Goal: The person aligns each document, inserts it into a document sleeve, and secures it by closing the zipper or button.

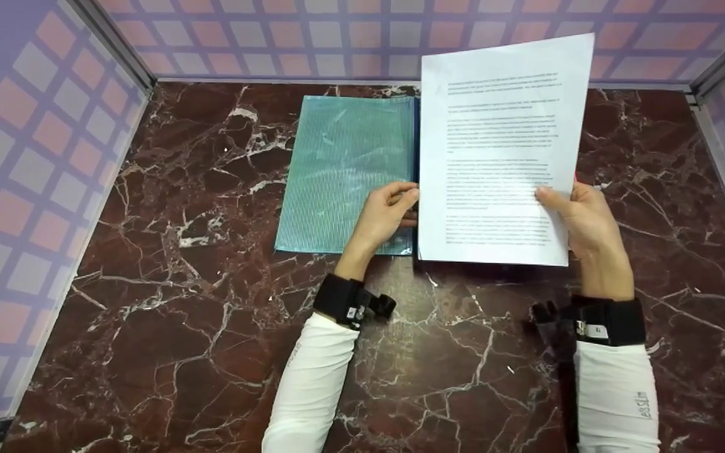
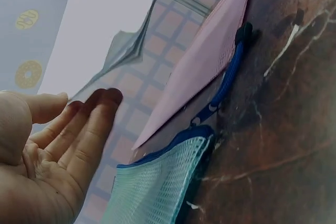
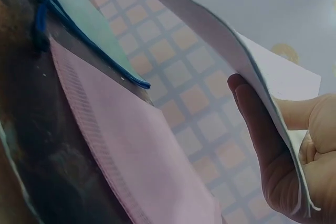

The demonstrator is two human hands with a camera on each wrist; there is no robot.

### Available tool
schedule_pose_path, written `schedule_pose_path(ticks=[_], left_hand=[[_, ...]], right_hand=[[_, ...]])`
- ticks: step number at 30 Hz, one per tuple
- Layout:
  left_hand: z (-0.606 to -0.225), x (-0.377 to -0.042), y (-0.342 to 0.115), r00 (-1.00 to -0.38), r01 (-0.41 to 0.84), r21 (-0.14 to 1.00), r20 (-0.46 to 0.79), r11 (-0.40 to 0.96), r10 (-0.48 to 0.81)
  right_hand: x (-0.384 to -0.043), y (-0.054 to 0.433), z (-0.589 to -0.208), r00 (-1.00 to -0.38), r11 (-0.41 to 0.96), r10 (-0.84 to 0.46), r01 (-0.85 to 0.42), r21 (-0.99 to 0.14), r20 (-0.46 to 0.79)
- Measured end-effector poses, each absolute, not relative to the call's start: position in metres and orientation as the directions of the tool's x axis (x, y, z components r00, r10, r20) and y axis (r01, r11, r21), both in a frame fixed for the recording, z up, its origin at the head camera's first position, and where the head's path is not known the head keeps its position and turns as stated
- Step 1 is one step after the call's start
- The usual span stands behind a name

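A stack of printed paper sheets [image 1: 494, 151] is held up over the table, tilted, its text side facing the head camera. My right hand [image 1: 592, 217] grips the right edge, thumb on the printed face and fingers behind. At the left edge, my left hand [image 1: 384, 214] pinches the sheets between thumb and fingertips. In the left wrist view some sheets fan apart at a lower corner. A teal mesh zipper pouch [image 1: 347, 170] with a blue zipper lies beneath the left hand. Below the sheets is a flat pink pouch or folder [image 3: 131, 140], mostly hidden in the head view.
The dark red marbled tabletop [image 1: 211, 327] extends around the items. Checked panels [image 1: 350, 47] stand along the back and sides. A blue zipper end [image 2: 228, 72] sticks out from the teal pouch toward the pink one. Each wrist wears a black strap [image 1: 611, 321] with a camera.
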State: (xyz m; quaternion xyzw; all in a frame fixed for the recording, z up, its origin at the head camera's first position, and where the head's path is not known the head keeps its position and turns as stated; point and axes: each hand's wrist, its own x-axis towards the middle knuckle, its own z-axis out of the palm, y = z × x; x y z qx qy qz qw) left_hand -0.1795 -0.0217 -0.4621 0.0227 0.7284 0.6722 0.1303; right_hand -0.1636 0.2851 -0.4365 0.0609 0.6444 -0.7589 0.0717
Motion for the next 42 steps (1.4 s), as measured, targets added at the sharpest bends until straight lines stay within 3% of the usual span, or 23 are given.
schedule_pose_path(ticks=[3, 7, 12, 19, 26, 42], left_hand=[[-0.464, -0.181, -0.022, -0.969, -0.077, 0.982, -0.114, 0.170, 0.218], [-0.466, -0.181, -0.020, -0.982, 0.034, 0.925, -0.039, 0.379, 0.185], [-0.466, -0.178, -0.016, -0.988, 0.053, 0.767, -0.051, 0.639, 0.143], [-0.471, -0.176, -0.015, -0.967, 0.098, 0.504, -0.157, 0.858, 0.202], [-0.472, -0.175, -0.024, -0.941, 0.118, 0.428, -0.240, 0.896, 0.238], [-0.468, -0.178, -0.039, -0.974, 0.027, 0.384, -0.197, 0.923, 0.110]], right_hand=[[-0.164, 0.290, -0.435, -0.982, -0.166, 0.004, 0.187, -0.968, -0.191], [-0.164, 0.296, -0.434, -0.978, -0.176, 0.051, 0.192, -0.965, -0.204], [-0.164, 0.301, -0.437, -0.974, -0.190, 0.068, 0.200, -0.961, -0.216], [-0.165, 0.305, -0.440, -0.969, -0.274, 0.047, 0.221, -0.936, -0.243], [-0.165, 0.308, -0.441, -0.967, -0.273, 0.052, 0.226, -0.935, -0.249], [-0.165, 0.309, -0.443, -0.972, -0.242, 0.051, 0.210, -0.947, -0.229]])
